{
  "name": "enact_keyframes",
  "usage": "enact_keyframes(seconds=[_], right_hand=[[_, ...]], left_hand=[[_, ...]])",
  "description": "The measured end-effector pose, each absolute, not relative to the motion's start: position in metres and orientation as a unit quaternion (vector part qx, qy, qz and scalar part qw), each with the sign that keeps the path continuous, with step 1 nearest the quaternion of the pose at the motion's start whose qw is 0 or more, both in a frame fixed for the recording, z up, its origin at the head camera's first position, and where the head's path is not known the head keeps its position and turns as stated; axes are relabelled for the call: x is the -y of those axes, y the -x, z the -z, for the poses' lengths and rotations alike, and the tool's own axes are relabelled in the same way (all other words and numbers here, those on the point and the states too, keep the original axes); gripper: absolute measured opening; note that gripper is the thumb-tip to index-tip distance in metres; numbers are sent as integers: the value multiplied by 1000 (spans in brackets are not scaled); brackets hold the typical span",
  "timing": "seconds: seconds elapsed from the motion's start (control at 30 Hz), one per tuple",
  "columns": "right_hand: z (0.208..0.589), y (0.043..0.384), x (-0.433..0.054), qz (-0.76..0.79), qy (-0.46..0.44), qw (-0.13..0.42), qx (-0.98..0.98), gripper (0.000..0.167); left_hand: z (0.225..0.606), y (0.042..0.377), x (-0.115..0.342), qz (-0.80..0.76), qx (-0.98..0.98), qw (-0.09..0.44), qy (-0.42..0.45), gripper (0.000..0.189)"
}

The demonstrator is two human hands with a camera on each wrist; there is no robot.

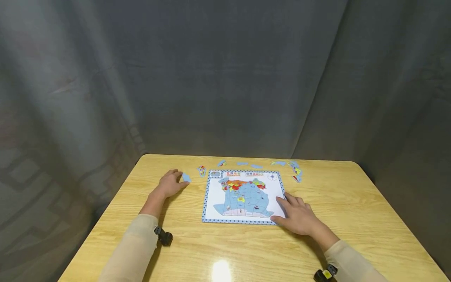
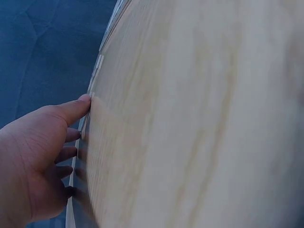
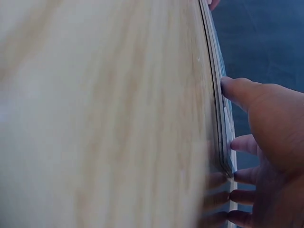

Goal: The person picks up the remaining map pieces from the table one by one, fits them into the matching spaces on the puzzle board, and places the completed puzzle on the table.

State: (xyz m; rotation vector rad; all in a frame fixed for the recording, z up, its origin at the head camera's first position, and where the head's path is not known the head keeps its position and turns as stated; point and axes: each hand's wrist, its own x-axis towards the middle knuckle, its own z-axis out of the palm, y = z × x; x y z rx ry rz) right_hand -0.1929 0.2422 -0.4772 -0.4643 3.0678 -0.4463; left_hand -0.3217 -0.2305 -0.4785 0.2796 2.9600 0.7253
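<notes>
My left hand (image 1: 171, 183) rests at the left with thumb and fingers spread at a small blue puzzle piece (image 1: 186, 178) lying flat on the table. In the left wrist view its thumb (image 2: 78, 107) touches a thin edge at the tabletop. A world-map puzzle board (image 1: 210, 199) with a dotted blue border lies in the middle, partly filled with blue, red, orange and yellow pieces (image 1: 246, 196). Across its lower right edge lies my right hand (image 1: 297, 215), fingers spread. In the right wrist view, its thumb and fingertips touch the board's edge (image 3: 219, 109).
Loose pieces lie behind the board: a multicoloured one (image 1: 201, 170) at the left, several blue ones (image 1: 242, 163) along the back, and a colourful group (image 1: 296, 171) at the right. Grey curtains (image 1: 225, 98) hang around the wooden table (image 1: 197, 250).
</notes>
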Motion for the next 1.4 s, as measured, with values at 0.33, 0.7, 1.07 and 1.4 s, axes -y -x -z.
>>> enact_keyframes(seconds=[0.33,0.7,1.07,1.4], right_hand=[[480,191,-242,150,143,-6,-978,81],[481,191,-241,163,139,-2,-977,80],[481,191,-242,155,137,-1,-978,81],[480,191,-242,157,135,2,-978,81]], left_hand=[[479,326,233,-236,-966,52,-93,74],[479,328,231,-242,-966,28,-84,70],[467,323,217,-271,-955,-2,-119,73],[451,312,188,-289,-944,-1,-160,71]])
